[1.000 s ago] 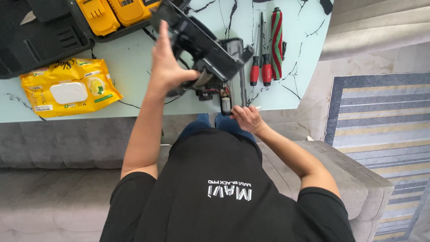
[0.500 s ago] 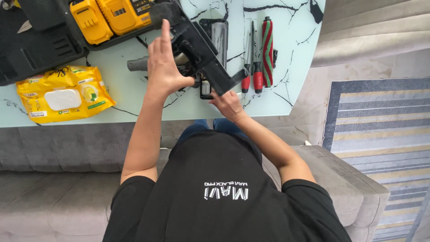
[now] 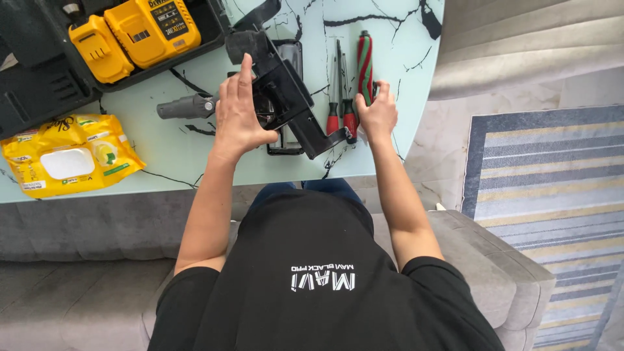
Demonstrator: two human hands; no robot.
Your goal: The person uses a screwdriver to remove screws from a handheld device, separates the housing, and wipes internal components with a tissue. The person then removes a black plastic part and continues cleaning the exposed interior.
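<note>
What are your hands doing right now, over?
Left hand gripping black vacuum head, tilted off table. Right hand on red-green brush roller. Screwdrivers between them. Nothing blocking.

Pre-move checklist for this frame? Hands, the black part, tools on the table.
1. Left hand has a hold on the black vacuum head: ok, palm and fingers against its side, part tilted up off the table.
2. Right hand on a tool: ok, it rests on the red-and-green brush roller; closed grip: cannot tell.
3. Screwdrivers within reach: ok, lying beside the right hand.
4. Grey nozzle clear of the hands: ok, lying left of the left hand.
5. Yellow wipes pack out of the way: ok, near the table edge.
6. Fasteners on the vacuum head: cannot tell, hidden.
</note>
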